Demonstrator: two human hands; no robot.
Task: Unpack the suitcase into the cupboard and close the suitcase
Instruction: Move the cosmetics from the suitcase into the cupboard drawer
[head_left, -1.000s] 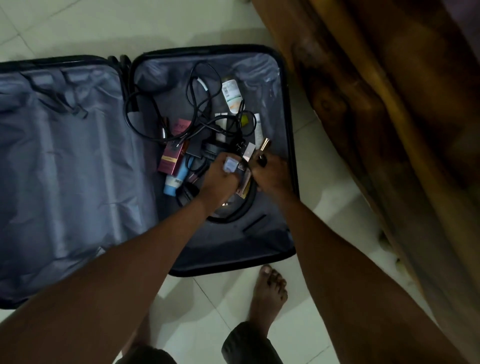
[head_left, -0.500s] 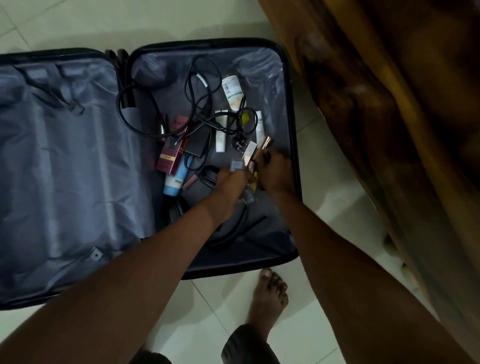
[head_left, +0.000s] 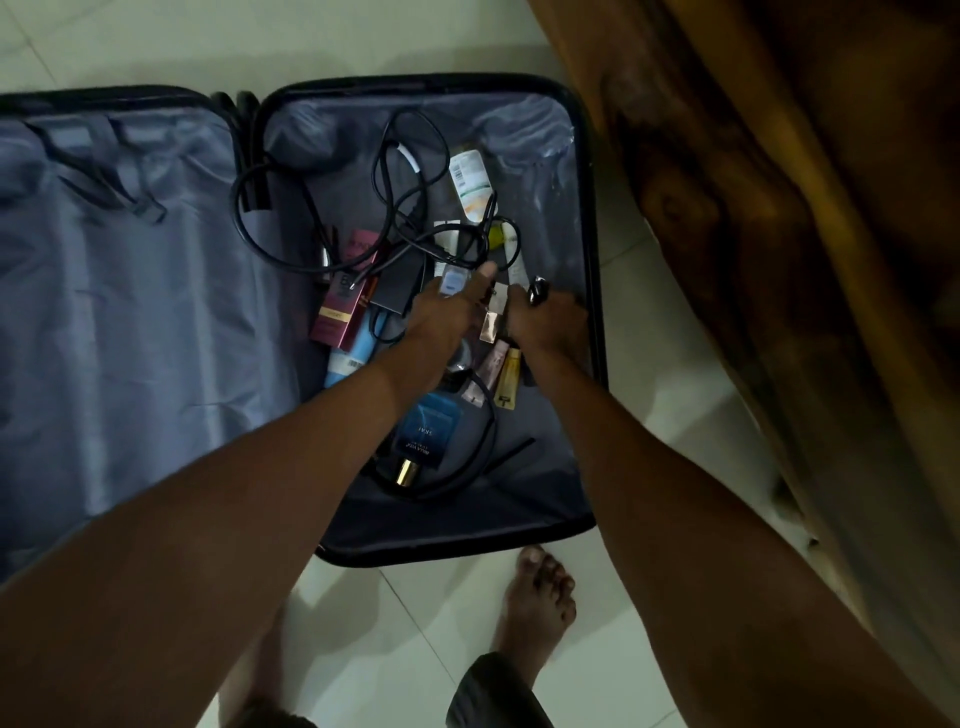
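Left hand curled round a small pale-blue item, thumb out over the cables. Right hand clenched on a dark bottle. Between them, a rose-gold tube. All inside the right half of the open suitcase, flat on the floor.

Best gathered a few at a time, free of the cables, lifted straight up. Cupboard not surely in view; wood at right unclear. Labels unreadable, things under the wrists hidden.

Floor: pale glossy tiles with thin joints. Lying directly on it, one suitcase, opened flat, grey-lined. A bare foot stands just beside its near edge.
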